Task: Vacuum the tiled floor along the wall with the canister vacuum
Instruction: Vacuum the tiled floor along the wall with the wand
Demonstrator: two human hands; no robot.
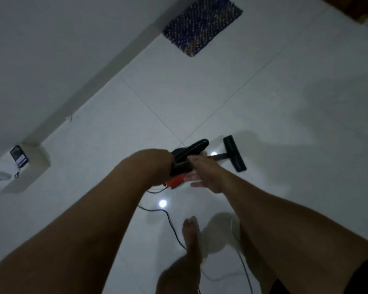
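While the left hand point(157, 166) is curling round the black handle point(180, 166) of the vacuum, its fingers hidden behind the wrist, the right hand point(206, 177) is hovering just beside that handle with fingers straight and spread apart, and whether it is touching the handle is hard to tell through the blur. The wand point(218, 156) is running away from the person, its long axis slanting from the handle toward the floor head point(235, 153), pointing roughly parallel to the wall point(51, 49) and well out from the skirting point(115, 58). The floor head is sitting flat on the tiled floor point(253, 98) just past a crossing of grout lines, its own long axis lying square across the wand. The ribbed black hose point(194, 148) is arching up behind the handle. An orange part point(174, 182) is showing below the left hand, with a dark cord point(171, 225) trailing back across the tiles beside a bare foot point(191, 234); a white cable point(241, 257) is looping nearby. Up by the skirting a patterned blue mat point(202, 24) is lying on the floor, and at the left edge a phone point(19, 156) is resting on a white ledge point(36, 166).
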